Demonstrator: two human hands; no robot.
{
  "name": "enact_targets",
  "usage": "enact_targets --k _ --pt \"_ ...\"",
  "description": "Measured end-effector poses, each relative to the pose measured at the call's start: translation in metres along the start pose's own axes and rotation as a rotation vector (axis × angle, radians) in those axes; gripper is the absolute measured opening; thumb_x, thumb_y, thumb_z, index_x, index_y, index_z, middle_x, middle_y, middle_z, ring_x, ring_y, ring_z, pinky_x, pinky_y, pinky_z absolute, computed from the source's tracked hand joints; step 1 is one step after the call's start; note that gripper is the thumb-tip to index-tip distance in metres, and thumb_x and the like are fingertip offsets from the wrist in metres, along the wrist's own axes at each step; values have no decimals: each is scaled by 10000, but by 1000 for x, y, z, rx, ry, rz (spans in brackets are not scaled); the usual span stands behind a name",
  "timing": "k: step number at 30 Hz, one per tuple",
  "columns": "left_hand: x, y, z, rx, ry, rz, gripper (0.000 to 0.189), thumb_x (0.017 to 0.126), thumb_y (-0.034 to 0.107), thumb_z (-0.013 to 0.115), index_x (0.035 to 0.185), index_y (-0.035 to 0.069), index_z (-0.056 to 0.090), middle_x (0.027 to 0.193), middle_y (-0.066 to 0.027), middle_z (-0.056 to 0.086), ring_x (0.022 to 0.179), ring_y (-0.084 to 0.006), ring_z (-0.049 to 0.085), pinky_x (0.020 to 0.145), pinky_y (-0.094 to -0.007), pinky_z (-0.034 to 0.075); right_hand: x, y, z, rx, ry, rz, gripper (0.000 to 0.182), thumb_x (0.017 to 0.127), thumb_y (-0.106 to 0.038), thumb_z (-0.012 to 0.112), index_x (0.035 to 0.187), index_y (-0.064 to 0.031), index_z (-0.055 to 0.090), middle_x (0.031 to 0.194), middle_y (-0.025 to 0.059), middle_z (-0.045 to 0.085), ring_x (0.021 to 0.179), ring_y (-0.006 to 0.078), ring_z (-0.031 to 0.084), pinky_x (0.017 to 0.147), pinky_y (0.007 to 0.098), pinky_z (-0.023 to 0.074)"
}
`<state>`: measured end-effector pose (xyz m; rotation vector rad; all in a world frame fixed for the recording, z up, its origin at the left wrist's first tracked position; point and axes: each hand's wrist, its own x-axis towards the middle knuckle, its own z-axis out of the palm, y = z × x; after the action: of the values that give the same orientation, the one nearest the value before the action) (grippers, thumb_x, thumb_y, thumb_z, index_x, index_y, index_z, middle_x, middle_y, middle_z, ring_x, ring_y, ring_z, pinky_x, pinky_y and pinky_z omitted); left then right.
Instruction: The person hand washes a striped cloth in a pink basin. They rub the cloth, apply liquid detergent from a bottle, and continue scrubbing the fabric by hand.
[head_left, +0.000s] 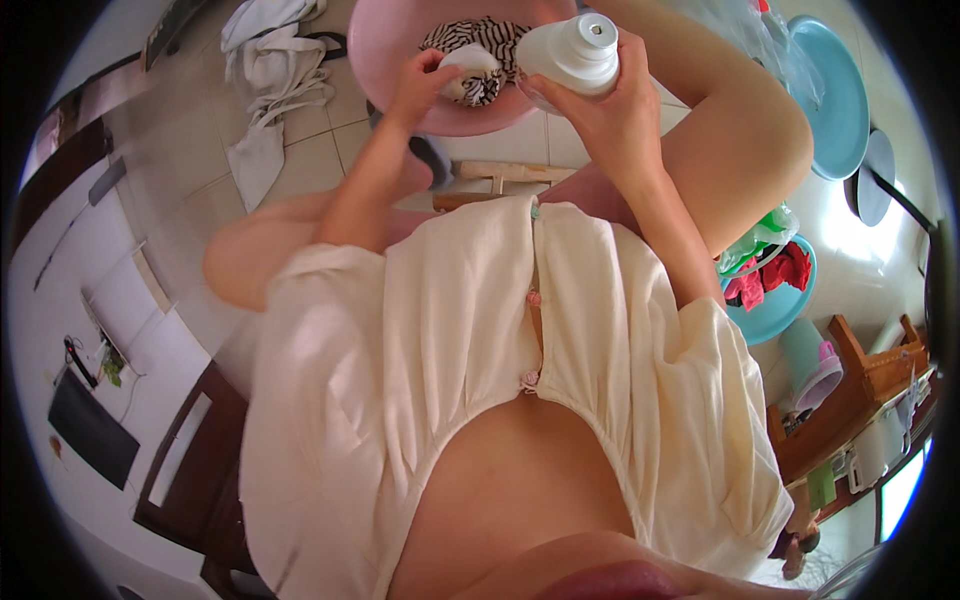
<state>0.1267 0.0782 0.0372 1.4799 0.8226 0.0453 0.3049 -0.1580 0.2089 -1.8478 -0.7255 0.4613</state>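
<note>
A white plastic bottle (562, 56) is gripped in my right hand (626, 120), its narrow end with a small hole turned up and away to the right. My left hand (416, 86) pinches a white item (471, 60), which lies against black-and-white striped cloth (472, 34). Whether that white item is a fabric piece or something stiffer I cannot tell. Both hands are over the near part of a pink plastic basin (379, 60), which contains the striped cloth. The bottle is just right of the cloth.
White cloths (277, 82) lie on the tiled floor at the left. Behind the basin's near rim is a low wooden stool (517, 171). To the right are a blue basin (836, 97), another blue basin (772, 322) with red cloth (784, 270), and a bucket (810, 367).
</note>
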Motion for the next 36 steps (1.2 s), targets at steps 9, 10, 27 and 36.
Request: enact_targets --k 9,10,27,36 --pt "-38 37 15 -1183 164 6 455 955 169 562 1343 -52 471 1358 -182 534 1307 -353 462 1118 -544 344 -9 21 16 -35 -140 -87 583 738 -227 851 1197 -68 529 1106 181 668 998 347 664 828 425 551" --pt "-46 55 17 -1190 210 22 479 963 206 550 1361 -44 458 1407 -188 496 1346 -366 419 1138 -567 300 -9 20 15 -45 -159 -88 590 739 -233 851 1203 -68 527 1108 180 669 1006 353 663 828 429 550" --pt "25 -29 36 -1642 -284 -150 747 943 632 478 1383 29 494 1353 -155 579 1212 -334 574 1053 -484 443 6 12 59 -196 -402 95 647 723 -193 866 1256 -87 513 1152 161 664 1053 331 669 852 409 558" --pt "48 -38 30 -1858 -366 -65 735 948 595 468 1411 24 478 1382 -149 558 1271 -363 519 1054 -511 415 19 4 87 -311 -543 118 695 742 -297 855 1298 -96 490 1134 157 673 1019 332 683 838 415 560"
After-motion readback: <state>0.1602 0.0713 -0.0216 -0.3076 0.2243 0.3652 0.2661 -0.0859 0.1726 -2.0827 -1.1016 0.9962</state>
